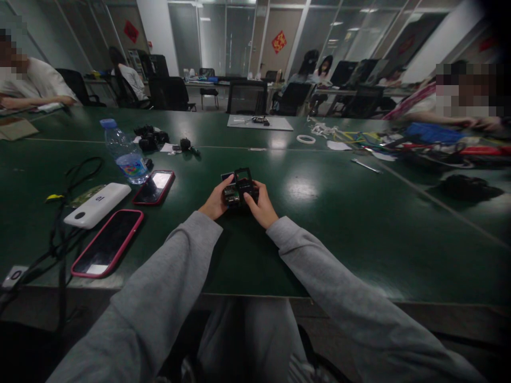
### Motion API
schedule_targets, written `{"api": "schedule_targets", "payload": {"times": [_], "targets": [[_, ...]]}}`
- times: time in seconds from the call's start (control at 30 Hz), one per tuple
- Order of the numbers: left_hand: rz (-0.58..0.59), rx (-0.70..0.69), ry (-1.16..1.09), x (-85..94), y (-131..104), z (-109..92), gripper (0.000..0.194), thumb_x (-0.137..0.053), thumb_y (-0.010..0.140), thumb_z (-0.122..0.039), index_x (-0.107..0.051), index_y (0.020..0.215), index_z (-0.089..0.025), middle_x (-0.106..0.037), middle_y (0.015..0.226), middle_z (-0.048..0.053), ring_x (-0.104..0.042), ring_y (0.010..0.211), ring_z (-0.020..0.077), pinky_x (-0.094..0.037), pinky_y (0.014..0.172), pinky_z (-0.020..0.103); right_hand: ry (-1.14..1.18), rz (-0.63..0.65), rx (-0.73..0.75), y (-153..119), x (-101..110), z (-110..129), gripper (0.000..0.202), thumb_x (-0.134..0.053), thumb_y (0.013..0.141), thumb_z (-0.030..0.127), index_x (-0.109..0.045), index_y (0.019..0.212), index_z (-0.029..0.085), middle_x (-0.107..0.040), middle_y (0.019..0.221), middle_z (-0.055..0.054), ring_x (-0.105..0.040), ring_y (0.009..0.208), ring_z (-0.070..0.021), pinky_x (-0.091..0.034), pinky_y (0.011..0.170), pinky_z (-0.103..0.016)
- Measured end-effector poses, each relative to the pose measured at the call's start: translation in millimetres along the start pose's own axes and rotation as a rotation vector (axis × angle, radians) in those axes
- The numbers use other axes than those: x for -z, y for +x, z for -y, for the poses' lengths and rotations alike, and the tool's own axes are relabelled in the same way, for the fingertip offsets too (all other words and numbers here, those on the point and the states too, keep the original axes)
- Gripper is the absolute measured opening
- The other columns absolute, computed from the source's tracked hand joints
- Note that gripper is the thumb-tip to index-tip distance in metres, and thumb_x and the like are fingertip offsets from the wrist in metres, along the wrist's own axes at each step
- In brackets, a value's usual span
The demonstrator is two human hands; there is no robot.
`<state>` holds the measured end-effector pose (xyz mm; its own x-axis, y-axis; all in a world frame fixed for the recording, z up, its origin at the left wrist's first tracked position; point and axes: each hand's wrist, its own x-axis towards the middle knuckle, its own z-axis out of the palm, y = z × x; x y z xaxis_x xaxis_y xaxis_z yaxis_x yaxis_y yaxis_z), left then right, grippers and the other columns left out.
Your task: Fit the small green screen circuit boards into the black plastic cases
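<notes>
Both of my hands hold a small black device point(232, 196) just above the green table, near the middle of the view. Its left part shows what looks like a circuit board. A black frame-like part point(244, 178) stands up at its right side. My left hand point(216, 201) grips the left side, with the thumb along the top. On the right side, my right hand point(261, 205) is closed around the device, its thumb pressing on the front of the black part. The fingers beneath the device are hidden.
To the left lie a pink-edged phone point(107, 243), a white power bank point(98, 205), a red-edged phone point(154, 187), a water bottle point(126, 154) and black cables point(54, 234). A white tray point(239, 122), tape roll point(305, 139) and tangled wires sit farther back. People sit around.
</notes>
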<state>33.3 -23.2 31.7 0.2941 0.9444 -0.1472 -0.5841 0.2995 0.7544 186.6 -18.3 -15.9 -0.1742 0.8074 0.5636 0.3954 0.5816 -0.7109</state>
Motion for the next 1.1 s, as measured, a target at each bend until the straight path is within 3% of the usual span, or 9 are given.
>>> {"api": "schedule_targets", "payload": {"times": [1.1], "targets": [[0.014, -0.007, 0.008, 0.9, -0.3, -0.8, 0.039, -0.053, 0.085, -0.041, -0.064, 0.111, -0.014, -0.072, 0.091, 0.009, -0.068, 0.082, 0.0203, -0.054, 0.075, 0.031, -0.007, -0.009, -0.035, -0.6, 0.1, -1.3, 0.049, -0.052, 0.086, 0.044, -0.038, 0.124, 0.018, -0.048, 0.113, -0.013, -0.050, 0.102, -0.0250, -0.045, 0.092, -0.049]]}}
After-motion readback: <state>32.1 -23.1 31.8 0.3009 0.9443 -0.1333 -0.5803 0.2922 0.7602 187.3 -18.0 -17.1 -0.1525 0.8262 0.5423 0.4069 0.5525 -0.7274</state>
